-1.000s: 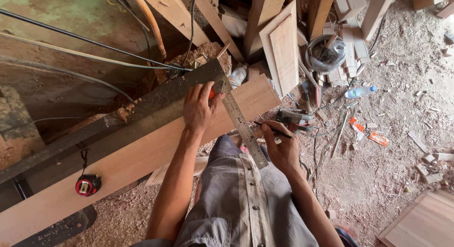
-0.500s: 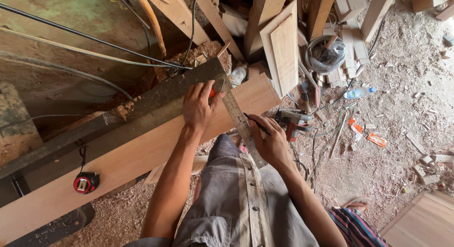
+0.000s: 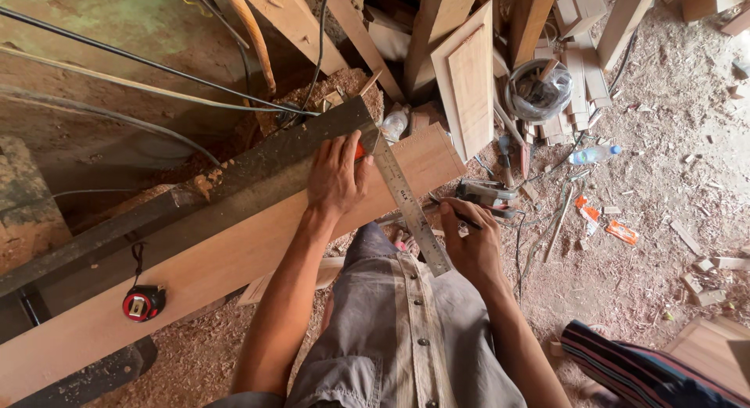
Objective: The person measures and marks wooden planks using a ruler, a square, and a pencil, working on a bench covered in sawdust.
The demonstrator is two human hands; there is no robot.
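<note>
Left hand (image 3: pixel 336 177): spread flat, still pressing the metal square (image 3: pixel 410 205) onto the wooden plank (image 3: pixel 234 255) at frame centre. Right hand (image 3: pixel 469 244): pinching a pencil (image 3: pixel 457 212); has drawn back from the plank's edge toward lower right, so likely no line is being drawn. Red tape measure (image 3: pixel 143 302): lower left, on plank.

Orange-and-white flat packet (image 3: pixel 623 232) lies on sawdust floor at right. Smaller orange packet (image 3: pixel 584 206) just beside it, upper left. Clear plastic bottle (image 3: pixel 592 154) with blue cap lies on its side nearby. Clear plastic bag (image 3: pixel 539 95) sits among wood offcuts above.
</note>
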